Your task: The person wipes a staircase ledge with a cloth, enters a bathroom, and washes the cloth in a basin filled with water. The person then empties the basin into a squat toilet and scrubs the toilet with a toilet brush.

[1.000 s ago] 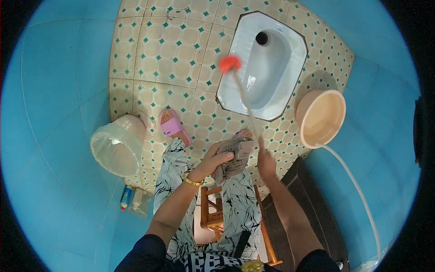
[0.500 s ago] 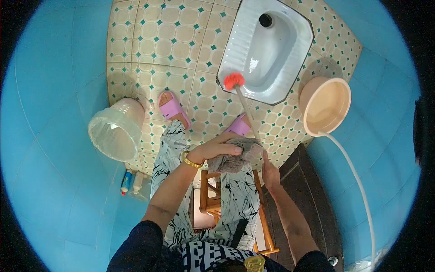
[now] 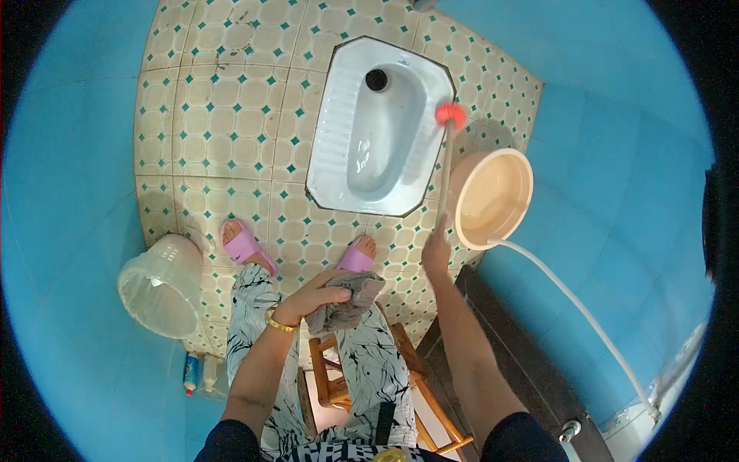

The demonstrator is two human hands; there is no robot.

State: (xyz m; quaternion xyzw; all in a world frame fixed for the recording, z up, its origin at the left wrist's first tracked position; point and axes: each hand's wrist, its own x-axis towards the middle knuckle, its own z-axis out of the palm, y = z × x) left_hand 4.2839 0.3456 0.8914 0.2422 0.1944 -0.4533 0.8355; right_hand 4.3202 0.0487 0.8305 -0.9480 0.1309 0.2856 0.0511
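Observation:
A crumpled grey cloth (image 3: 344, 305) is gripped in my left hand (image 3: 312, 299), above my lap. My right hand (image 3: 436, 252) is closed round the lower end of a toilet brush's long pale handle (image 3: 445, 173). The toilet brush's red-orange head (image 3: 450, 115) is over the right edge of the white squat toilet (image 3: 319, 150); I cannot tell whether it touches the rim. Just right of the handle stands a peach-coloured bucket (image 3: 493, 199) with water in it.
A white hose (image 3: 566, 289) runs from the bucket along the blue wall. At left stand a lined waste bin (image 3: 162, 285) and bottles (image 3: 191, 373). Pink slippers (image 3: 242, 242) are on my feet. A wooden stool (image 3: 327, 377) is beneath me, a dark door (image 3: 500, 346) to the right.
My right hand has carried the toilet brush from the toilet's near-left corner across to its right edge, away from the cloth. My left hand still holds the cloth. The view has shifted.

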